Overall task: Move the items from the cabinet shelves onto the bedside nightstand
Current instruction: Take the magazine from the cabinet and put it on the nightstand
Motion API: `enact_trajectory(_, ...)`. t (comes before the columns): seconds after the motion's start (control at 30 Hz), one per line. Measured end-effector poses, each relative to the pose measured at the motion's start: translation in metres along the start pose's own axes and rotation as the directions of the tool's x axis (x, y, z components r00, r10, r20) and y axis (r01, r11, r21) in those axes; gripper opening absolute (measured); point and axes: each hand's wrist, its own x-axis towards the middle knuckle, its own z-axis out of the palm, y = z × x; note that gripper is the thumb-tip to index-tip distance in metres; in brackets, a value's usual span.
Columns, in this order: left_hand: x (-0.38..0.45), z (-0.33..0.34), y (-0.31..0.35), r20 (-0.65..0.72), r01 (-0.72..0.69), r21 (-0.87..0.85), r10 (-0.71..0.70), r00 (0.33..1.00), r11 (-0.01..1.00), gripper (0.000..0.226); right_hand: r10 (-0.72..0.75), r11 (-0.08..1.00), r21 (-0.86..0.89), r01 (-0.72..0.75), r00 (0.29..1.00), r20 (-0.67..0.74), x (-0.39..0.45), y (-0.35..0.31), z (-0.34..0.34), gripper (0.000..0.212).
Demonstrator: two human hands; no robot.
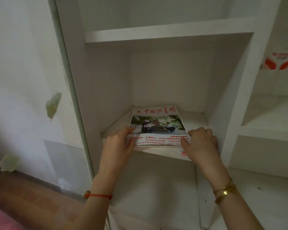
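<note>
Gripping magazine [158,126] near corners | left hand [119,143], right hand [200,141] | on shelf [165,152]

Your bare, sleeveless forearms carry the only adornments: a thin red string bracelet [100,195] with a small round bead circles your left wrist, while a gold-toned bangle [225,192] with a flat clasp sits on your right wrist.

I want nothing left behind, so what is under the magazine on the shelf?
Under the red-titled photo-cover magazine lies the white cabinet shelf. More page edges show at its front, possibly further magazines. The cover hides the rest.
</note>
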Motion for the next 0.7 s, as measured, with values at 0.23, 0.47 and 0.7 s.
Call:
enact_trajectory(0.23,-0.046,-0.028,0.016,-0.081,0.07,-0.094,-0.078,0.994,0.993,0.029,-0.04,0.997,0.061,0.047,0.993,-0.111,-0.058,0.002,-0.012,0.039)
enact_trajectory(0.47,-0.065,-0.033,0.014,-0.021,0.236,-0.148,-0.241,0.97,0.96,0.042,0.022,0.916,0.397,0.054,0.983,-0.184,-0.095,0.003,-0.005,0.044)
enact_trajectory(0.7,-0.086,-0.031,0.009,0.056,0.248,-0.248,-0.242,0.969,0.937,0.036,0.081,0.75,0.655,0.091,0.971,-0.227,-0.116,0.007,0.017,0.049)
